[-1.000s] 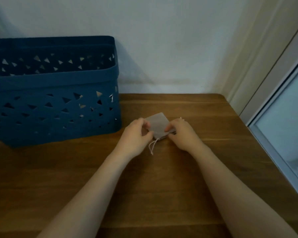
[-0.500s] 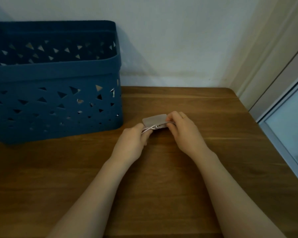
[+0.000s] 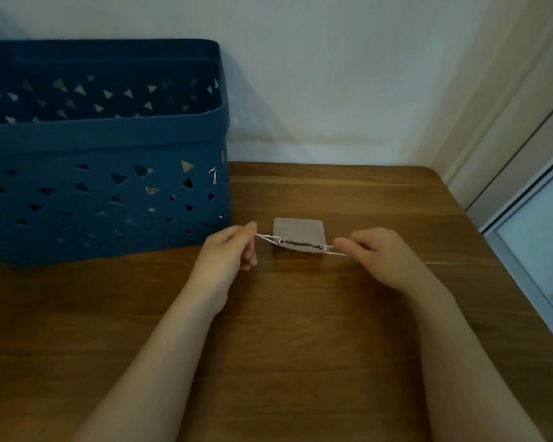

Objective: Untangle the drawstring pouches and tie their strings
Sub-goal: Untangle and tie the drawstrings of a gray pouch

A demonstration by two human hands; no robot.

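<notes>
A small grey drawstring pouch [image 3: 298, 230] lies on the wooden table [image 3: 300, 314], its gathered mouth facing me. Thin white strings [image 3: 267, 239] run out of both ends of the mouth. My left hand [image 3: 229, 253] pinches the strings on the left side, a little away from the pouch. My right hand [image 3: 383, 255] pinches the strings on the right side. The strings are stretched taut between the two hands.
A large dark blue plastic basket [image 3: 103, 173] with triangular cut-outs stands at the back left, close to my left hand. A white wall is behind the table. The table's right edge borders a window frame [image 3: 524, 250].
Both hands have moved apart from the pouch, pulling the strings outward left and right. The pouch's mouth has drawn tighter and the pouch now lies flat between the hands.
</notes>
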